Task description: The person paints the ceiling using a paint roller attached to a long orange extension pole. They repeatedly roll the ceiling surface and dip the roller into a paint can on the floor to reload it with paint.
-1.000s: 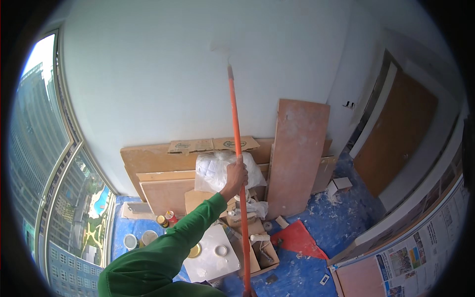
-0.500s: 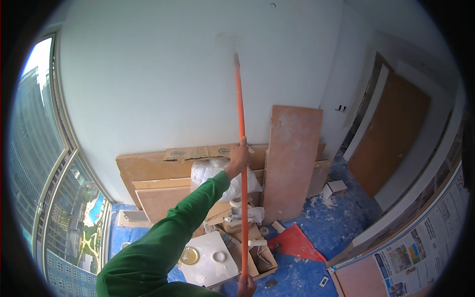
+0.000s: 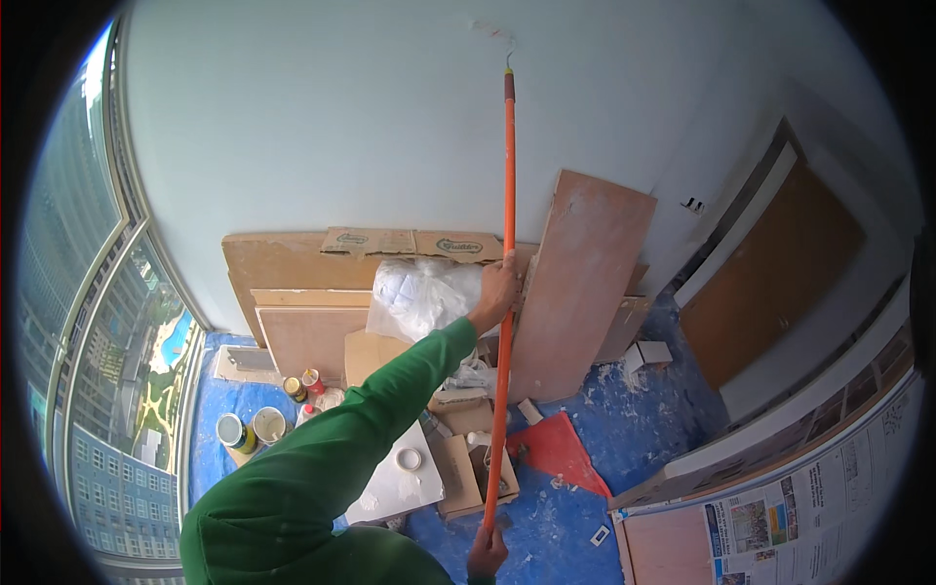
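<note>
A long orange paint-roller pole (image 3: 509,175) stands nearly upright before me, bowed slightly by the lens. My left hand (image 3: 495,292), at the end of a green sleeve, is wrapped around its middle. Lower down, my right hand (image 3: 487,554) grips the pole near the bottom edge of the view. At the top, a thin bent metal frame (image 3: 509,58) leads to a pale roller head (image 3: 490,32) against the light wall (image 3: 322,127). The roller's outline is faint, so contact with the wall is hard to judge.
Boards (image 3: 585,283) and flattened cardboard (image 3: 409,241) lean on the wall. A plastic-wrapped bundle (image 3: 424,292), an open box (image 3: 458,473), paint cans (image 3: 269,425) and a red sheet (image 3: 561,453) are on blue floor covering (image 3: 556,522). Windows are left, a brown door (image 3: 775,273) right.
The pole's upper end has shifted right in view, and its metal frame now shows. My left hand has moved right and slightly up. More cans show at left.
</note>
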`<state>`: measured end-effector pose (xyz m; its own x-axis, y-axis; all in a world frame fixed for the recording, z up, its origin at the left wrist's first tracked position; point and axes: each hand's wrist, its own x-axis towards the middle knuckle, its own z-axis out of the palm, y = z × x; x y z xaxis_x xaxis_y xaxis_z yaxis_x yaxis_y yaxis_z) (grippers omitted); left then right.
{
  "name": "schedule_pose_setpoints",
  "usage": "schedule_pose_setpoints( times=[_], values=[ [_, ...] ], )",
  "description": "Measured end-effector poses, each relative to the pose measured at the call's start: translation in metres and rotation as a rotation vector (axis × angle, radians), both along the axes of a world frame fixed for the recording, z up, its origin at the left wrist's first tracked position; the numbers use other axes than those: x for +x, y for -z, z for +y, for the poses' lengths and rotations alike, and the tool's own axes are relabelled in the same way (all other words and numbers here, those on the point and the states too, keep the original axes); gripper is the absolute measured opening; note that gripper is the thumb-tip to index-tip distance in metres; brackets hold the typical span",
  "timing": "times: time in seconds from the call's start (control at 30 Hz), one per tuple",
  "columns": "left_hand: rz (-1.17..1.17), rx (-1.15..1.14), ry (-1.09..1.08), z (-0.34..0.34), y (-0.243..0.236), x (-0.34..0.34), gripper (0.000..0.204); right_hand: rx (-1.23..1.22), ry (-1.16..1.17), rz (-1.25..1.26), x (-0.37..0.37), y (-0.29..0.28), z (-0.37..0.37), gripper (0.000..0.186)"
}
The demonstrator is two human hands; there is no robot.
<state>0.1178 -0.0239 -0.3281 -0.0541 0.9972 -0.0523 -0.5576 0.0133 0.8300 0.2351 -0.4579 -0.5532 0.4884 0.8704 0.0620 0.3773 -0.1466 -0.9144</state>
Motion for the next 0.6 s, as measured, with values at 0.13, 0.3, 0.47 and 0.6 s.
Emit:
schedule_pose_setpoints(
  times=[0.13, 0.3, 0.47, 0.6],
  values=[
    [-0.021, -0.141, 0.008, -0.041, 0.057, 0.002, 0.045, -0.095, -0.044, -0.149, 0.018, 0.031, -0.064, 0.029],
    [0.01, -0.227, -0.032, -0.076, 0.133, -0.005, 0.046, -0.126, -0.044, -0.215, 0.029, 0.072, -0.124, 0.033],
    [-0.021, -0.294, -0.044, -0.12, 0.153, 0.004, 0.048, -0.03, -0.082, -0.169, 0.056, 0.069, -0.16, 0.036],
    [0.147, -0.304, -0.215, -0.214, 0.145, 0.038, 0.046, -0.431, -0.237, -0.014, 0.121, 0.043, -0.224, 0.041]
  ],
)
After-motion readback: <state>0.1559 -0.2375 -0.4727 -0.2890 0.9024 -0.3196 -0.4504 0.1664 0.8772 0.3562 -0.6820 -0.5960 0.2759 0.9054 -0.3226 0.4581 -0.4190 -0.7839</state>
